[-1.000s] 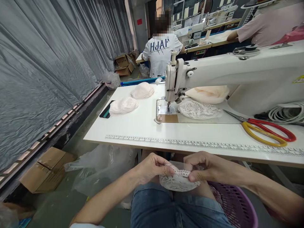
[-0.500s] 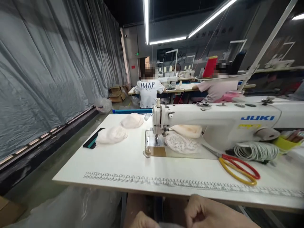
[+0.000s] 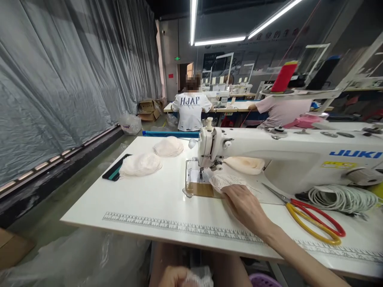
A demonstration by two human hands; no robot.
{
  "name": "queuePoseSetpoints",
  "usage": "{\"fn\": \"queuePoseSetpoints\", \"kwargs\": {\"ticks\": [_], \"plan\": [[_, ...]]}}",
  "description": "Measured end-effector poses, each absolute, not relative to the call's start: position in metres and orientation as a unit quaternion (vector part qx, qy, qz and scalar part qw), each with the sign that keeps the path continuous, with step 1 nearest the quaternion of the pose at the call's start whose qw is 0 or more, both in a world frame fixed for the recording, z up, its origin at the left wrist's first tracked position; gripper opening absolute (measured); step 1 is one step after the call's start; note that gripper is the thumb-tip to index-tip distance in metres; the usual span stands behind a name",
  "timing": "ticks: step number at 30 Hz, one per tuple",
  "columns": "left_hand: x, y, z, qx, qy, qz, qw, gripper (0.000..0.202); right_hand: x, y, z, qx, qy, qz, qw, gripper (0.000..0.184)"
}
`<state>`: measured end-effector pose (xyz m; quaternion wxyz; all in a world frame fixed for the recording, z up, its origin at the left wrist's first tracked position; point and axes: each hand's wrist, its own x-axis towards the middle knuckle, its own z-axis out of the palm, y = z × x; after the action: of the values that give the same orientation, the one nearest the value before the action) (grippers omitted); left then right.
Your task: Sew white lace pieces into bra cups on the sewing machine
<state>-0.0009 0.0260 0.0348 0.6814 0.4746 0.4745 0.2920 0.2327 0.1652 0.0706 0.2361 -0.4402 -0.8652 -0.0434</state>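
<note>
My right hand (image 3: 241, 203) reaches over the table edge to a pile of white lace pieces (image 3: 226, 181) right of the needle. Its fingers are pressed together on the near edge of that lace; the fingertips are partly hidden. Low in the view, above my lap, my left hand (image 3: 175, 276) is closed around a crumpled white lace piece (image 3: 202, 277). The white sewing machine (image 3: 281, 143) stands over the table, its presser foot (image 3: 201, 174) just left of the pile. Behind the lace, under the machine arm, rests a cream padded cup (image 3: 247, 164).
Two stacks of pale fabric pieces (image 3: 140, 164) lie on the left, one partly over a dark phone-like object (image 3: 115, 169). Scissors (image 3: 314, 221) and coiled white cord (image 3: 341, 199) are at right. A printed ruler (image 3: 179, 227) follows the front edge. Two people sit ahead.
My right hand has risen from above my lap to the lace pile beside the needle. My left hand stays low, with white lace now showing in it. The view has shifted slightly.
</note>
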Motion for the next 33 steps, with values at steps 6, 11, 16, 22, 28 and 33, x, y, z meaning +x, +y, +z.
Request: {"fn": "queuePoseSetpoints", "kwargs": {"ticks": [6,11,16,22,28,33], "plan": [[0.006,0.031,0.012,0.409,0.521,0.324,0.675,0.051,0.239,0.072,0.11,-0.37,-0.825,0.385,0.184,0.02],[0.019,0.027,0.017,0.292,0.441,0.334,0.78,0.052,0.21,0.046,0.089,-0.327,-0.785,0.514,0.111,0.027],[0.01,0.015,0.023,0.287,0.402,0.327,0.806,0.039,0.197,0.051,0.05,-0.364,-0.786,0.467,0.178,0.03],[-0.004,0.007,0.016,0.288,0.375,0.327,0.818,0.032,0.195,0.051,0.039,-0.384,-0.798,0.433,0.17,0.029],[-0.005,0.006,0.017,0.338,0.372,0.349,0.791,0.038,0.188,0.053,0.031,-0.386,-0.807,0.406,0.188,0.025],[-0.004,0.006,0.029,0.434,0.438,0.386,0.686,0.038,0.179,0.053,0.042,-0.371,-0.815,0.39,0.215,0.021]]}}
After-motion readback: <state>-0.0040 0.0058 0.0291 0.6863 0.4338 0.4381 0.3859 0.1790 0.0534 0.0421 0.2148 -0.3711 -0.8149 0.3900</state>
